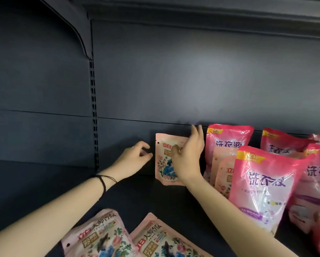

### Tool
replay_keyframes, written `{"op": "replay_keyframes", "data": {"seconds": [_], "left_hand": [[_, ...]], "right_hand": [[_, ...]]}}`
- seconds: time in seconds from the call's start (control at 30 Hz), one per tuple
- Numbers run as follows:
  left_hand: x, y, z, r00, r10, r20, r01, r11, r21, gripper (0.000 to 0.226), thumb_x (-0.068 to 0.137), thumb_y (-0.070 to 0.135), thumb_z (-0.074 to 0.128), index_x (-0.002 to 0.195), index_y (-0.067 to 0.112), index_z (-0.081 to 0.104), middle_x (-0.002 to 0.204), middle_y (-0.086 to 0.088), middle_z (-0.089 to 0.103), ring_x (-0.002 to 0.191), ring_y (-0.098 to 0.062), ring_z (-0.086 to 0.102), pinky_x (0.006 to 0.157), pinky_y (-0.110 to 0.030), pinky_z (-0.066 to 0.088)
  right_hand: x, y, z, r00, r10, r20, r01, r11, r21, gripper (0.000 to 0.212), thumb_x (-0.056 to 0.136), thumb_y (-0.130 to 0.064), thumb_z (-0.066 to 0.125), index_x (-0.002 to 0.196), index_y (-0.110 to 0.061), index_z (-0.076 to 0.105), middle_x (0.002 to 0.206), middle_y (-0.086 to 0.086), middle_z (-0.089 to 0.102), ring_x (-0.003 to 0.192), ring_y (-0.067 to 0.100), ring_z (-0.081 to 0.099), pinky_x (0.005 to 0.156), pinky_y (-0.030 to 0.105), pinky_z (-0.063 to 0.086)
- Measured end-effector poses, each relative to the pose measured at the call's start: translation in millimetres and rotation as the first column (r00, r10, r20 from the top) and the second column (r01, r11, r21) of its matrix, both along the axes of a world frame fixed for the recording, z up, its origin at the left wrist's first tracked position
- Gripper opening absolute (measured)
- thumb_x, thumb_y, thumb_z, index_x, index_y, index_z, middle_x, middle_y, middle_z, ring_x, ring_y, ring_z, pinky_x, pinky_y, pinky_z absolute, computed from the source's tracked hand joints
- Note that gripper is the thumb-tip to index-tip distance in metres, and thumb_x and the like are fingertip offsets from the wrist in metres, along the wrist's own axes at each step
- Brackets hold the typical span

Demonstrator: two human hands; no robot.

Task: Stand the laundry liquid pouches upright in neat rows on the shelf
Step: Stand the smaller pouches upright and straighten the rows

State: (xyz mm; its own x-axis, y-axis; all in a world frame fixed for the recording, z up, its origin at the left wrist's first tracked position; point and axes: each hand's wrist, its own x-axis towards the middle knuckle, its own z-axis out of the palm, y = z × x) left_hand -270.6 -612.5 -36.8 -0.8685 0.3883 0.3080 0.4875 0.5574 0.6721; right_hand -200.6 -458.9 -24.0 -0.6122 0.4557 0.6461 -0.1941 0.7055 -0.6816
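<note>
A pale pink floral pouch point(164, 164) stands upright against the back panel of the dark shelf point(136, 197). My right hand point(188, 156) grips its top right part, thumb in front and fingers behind. My left hand point(135, 158) hovers just left of that pouch with fingers apart, holding nothing. Two more floral pouches point(98, 236) point(164, 240) lie flat at the shelf's front edge. To the right, further floral pouches point(224, 173) stand behind a bright pink pouch point(263, 184).
Several bright pink pouches point(227, 138) point(281, 143) point(315, 182) crowd the right side of the shelf. A slotted upright post point(94, 115) divides the back panel at the left. A shelf bracket point(79, 28) slopes down from the top left.
</note>
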Motion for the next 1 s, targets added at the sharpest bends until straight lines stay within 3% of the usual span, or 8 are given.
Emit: {"op": "replay_keyframes", "data": {"seconds": [0.1,0.2,0.33,0.47,0.7,0.77,0.9,1.0], "left_hand": [[14,-17,6,0.997,-0.044,-0.057,0.034,0.985,-0.168,0.021,0.094,0.036,0.054,0.112,0.027,0.059,0.109,0.008,0.063,0.092,-0.003,0.058,0.081,-0.026,0.051],[35,-33,16,0.99,-0.093,-0.104,0.048,0.927,-0.373,0.02,0.094,0.039,0.053,0.106,0.028,0.064,0.106,0.009,0.065,0.094,-0.01,0.061,0.084,-0.037,0.054],[63,-57,29,0.917,-0.278,-0.285,0.006,0.726,-0.687,0.022,0.094,0.045,0.048,0.107,0.032,0.061,0.103,0.011,0.064,0.092,-0.01,0.06,0.079,-0.034,0.052],[89,-78,25,0.777,-0.51,-0.37,-0.007,0.58,-0.815,0.028,0.096,0.046,0.041,0.113,0.031,0.058,0.102,0.01,0.065,0.096,-0.014,0.06,0.084,-0.036,0.049],[120,-83,6,0.616,-0.671,-0.413,-0.002,0.522,-0.853,0.033,0.096,0.047,0.039,0.115,0.028,0.057,0.095,0.006,0.066,0.095,-0.017,0.056,0.078,-0.035,0.042],[126,-83,5,0.617,-0.67,-0.413,0.016,0.535,-0.844,0.033,0.096,0.047,0.038,0.114,0.028,0.058,0.093,0.006,0.066,0.092,-0.016,0.056,0.076,-0.034,0.042],[136,-84,-1,0.697,-0.607,-0.382,0.082,0.597,-0.798,0.035,0.096,0.052,0.036,0.115,0.031,0.057,0.095,0.009,0.065,0.092,-0.013,0.057,0.081,-0.035,0.046],[141,-84,-9,0.797,-0.5,-0.337,0.116,0.676,-0.728,0.033,0.096,0.055,0.037,0.113,0.036,0.057,0.098,0.013,0.064,0.094,-0.009,0.056,0.084,-0.032,0.043]], "right_hand": [[13,-3,18,0.999,0.03,-0.012,-0.027,0.985,0.17,0.069,0.085,0.0,0.061,0.145,-0.008,0.028,0.157,0.013,0.012,0.145,0.026,0.009,0.112,0.025,0.012],[29,-6,36,0.992,0.114,0.06,-0.128,0.917,0.379,0.043,0.087,-0.006,0.057,0.129,-0.012,0.049,0.138,0.009,0.04,0.128,0.028,0.039,0.105,0.033,0.036],[60,-11,52,0.897,0.166,0.41,-0.409,0.665,0.625,0.018,0.09,-0.015,0.054,0.104,-0.013,0.064,0.103,-0.003,0.059,0.095,0.019,0.059,0.083,0.037,0.049],[96,-22,46,0.759,0.022,0.651,-0.604,0.396,0.691,0.017,0.092,-0.026,0.051,0.102,-0.021,0.064,0.106,-0.003,0.064,0.097,0.015,0.057,0.079,0.034,0.049],[133,-34,22,0.587,-0.352,0.729,-0.701,0.229,0.675,0.03,0.097,-0.037,0.044,0.119,-0.022,0.059,0.114,0.002,0.063,0.101,0.022,0.059,0.082,0.038,0.052],[136,-35,17,0.489,-0.409,0.77,-0.726,0.299,0.62,0.036,0.098,-0.04,0.042,0.121,-0.019,0.059,0.116,0.003,0.063,0.102,0.023,0.059,0.084,0.037,0.052],[132,-33,2,0.239,-0.363,0.901,-0.689,0.591,0.42,0.047,0.098,-0.045,0.04,0.119,-0.008,0.06,0.115,0.011,0.067,0.103,0.026,0.063,0.087,0.034,0.051],[129,-28,-8,0.23,-0.197,0.953,-0.598,0.744,0.298,0.029,0.097,-0.032,0.05,0.101,-0.007,0.063,0.098,0.007,0.066,0.087,0.023,0.063,0.07,0.025,0.052]]}}
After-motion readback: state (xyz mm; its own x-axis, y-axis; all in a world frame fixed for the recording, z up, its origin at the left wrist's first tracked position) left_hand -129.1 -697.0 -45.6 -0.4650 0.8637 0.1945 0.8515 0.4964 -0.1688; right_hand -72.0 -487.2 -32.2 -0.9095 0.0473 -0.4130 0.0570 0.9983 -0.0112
